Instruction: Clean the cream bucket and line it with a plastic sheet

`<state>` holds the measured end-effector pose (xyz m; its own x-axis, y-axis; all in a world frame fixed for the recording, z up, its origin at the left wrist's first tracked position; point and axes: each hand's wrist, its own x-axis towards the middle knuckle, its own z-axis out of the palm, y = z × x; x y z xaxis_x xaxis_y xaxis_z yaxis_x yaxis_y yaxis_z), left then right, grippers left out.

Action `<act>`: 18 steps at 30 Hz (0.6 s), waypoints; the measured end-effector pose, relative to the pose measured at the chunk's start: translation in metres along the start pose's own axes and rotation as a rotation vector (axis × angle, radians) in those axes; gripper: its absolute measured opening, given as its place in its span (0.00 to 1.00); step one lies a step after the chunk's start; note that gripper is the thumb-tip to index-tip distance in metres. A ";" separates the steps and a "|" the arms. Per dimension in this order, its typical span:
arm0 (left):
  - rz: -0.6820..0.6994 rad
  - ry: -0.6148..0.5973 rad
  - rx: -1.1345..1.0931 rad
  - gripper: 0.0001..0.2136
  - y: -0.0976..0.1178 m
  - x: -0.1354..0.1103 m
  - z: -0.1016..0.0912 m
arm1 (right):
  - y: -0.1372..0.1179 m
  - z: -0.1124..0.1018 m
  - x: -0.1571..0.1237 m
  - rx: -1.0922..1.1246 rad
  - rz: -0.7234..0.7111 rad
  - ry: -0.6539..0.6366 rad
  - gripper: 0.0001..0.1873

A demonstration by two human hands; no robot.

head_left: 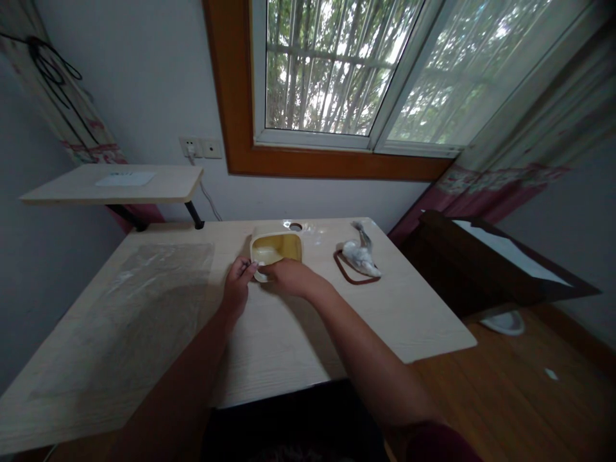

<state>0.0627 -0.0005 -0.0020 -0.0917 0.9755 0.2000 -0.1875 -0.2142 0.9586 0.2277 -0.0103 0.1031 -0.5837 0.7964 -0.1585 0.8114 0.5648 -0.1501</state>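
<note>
A small cream-coloured rectangular plastic tub [301, 251] with a yellowish inside stands toward the back of the pale table. My left hand [235, 282] grips its left side near the front corner, thumb at the rim. My right hand [289, 277] bends over the front rim with its fingers closed together at the tub's front left corner, close to my left thumb. Its fingertips are partly hidden, so anything pinched there cannot be made out. To the right lies a crumpled clear plastic bag [359, 256] across a brown rounded-rectangular frame [350, 280].
A clear plastic sheet [149, 314] covers the table's left part. A raised shelf [72, 186] bearing a white paper [126, 179] stands at the back left. Behind the tub is a cable hole [295, 226]. Dark furniture [500, 263] stands beyond the table's right edge.
</note>
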 end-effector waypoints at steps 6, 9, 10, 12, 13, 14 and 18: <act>-0.009 0.006 -0.031 0.15 0.003 -0.001 0.002 | -0.004 0.000 -0.003 0.002 0.024 0.012 0.20; -0.003 0.005 -0.003 0.15 0.006 -0.002 0.003 | -0.003 0.000 0.006 0.005 0.048 -0.015 0.18; -0.003 0.004 0.002 0.14 0.006 -0.002 0.003 | -0.002 0.001 0.009 0.001 0.062 -0.019 0.18; -0.011 0.000 -0.010 0.14 0.004 -0.002 0.003 | 0.000 0.002 0.018 -0.007 0.089 -0.025 0.19; -0.018 -0.006 -0.025 0.14 0.003 -0.002 0.003 | 0.001 0.002 0.022 -0.009 0.102 -0.032 0.19; -0.023 -0.012 -0.042 0.15 0.002 -0.002 0.004 | 0.002 0.003 0.026 -0.009 0.115 -0.041 0.19; -0.034 -0.034 -0.074 0.15 0.001 -0.002 0.005 | 0.008 0.006 0.045 -0.010 0.156 -0.066 0.21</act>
<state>0.0678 -0.0022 -0.0007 -0.0514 0.9832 0.1751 -0.2618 -0.1825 0.9477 0.2079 0.0284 0.0889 -0.4512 0.8587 -0.2429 0.8923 0.4381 -0.1086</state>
